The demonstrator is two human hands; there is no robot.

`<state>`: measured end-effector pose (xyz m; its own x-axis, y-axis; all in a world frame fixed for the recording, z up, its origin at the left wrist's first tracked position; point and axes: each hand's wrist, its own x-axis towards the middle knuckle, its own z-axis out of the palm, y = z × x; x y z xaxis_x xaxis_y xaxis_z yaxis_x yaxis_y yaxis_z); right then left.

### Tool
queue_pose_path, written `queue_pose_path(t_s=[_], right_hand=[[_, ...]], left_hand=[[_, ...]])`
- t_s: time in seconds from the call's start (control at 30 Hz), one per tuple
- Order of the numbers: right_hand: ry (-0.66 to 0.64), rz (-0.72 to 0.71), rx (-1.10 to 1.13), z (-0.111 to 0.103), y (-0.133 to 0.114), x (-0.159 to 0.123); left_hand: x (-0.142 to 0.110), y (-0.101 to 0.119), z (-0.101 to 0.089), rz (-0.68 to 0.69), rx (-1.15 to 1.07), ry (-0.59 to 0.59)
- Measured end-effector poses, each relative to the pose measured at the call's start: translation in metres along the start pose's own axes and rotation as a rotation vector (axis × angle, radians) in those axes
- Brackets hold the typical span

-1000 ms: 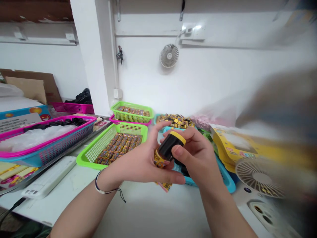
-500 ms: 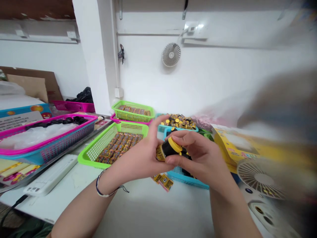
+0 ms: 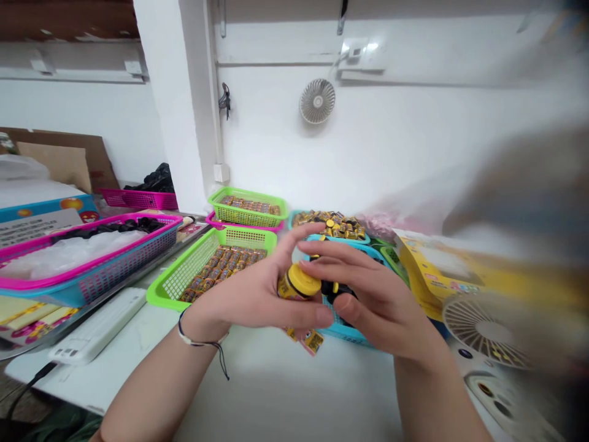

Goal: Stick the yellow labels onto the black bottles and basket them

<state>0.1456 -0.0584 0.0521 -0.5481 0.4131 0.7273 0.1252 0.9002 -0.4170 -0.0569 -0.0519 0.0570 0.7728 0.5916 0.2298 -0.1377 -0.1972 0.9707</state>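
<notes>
My left hand (image 3: 257, 294) is wrapped around a small jar (image 3: 299, 282) with a yellow lid and a yellow-and-black printed side, its lid tilted toward me. Its lower part is hidden behind my left thumb. Just to the right, my right hand (image 3: 368, 294) has its fingers and thumb apart, the fingertips close to the lid; whether they touch it I cannot tell. Under both hands, printed labels (image 3: 314, 342) lie on the white table (image 3: 285, 393). Behind my right hand is a blue basket (image 3: 350, 333) with black, yellow-lidded jars in it.
A green basket (image 3: 161, 294) holds rows of labelled jars; another green basket (image 3: 248, 216) stands behind it. A further blue basket (image 3: 367, 238) is heaped with jars. Left are a pink-rimmed basket (image 3: 92, 285) and a white power bank (image 3: 99, 325). A fan (image 3: 483, 328) and phone (image 3: 497, 402) lie right.
My right hand has loosened from the jar's lid and its fingers have spread. The jar has turned lid-up in my left hand, and its black side no longer shows.
</notes>
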Motion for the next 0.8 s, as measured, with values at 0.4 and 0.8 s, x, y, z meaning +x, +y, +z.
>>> queue_pose_path(t_s=[0.4, 0.8], right_hand=[[0.203, -0.251, -0.464, 0.025, 0.003, 0.000], [0.367, -0.421, -0.669, 0.026, 0.012, 0.004]], left_hand=[[0.013, -0.023, 0.001, 0.176, -0.232, -0.058], [0.010, -0.013, 0.016, 0.100, -0.073, 0.222]])
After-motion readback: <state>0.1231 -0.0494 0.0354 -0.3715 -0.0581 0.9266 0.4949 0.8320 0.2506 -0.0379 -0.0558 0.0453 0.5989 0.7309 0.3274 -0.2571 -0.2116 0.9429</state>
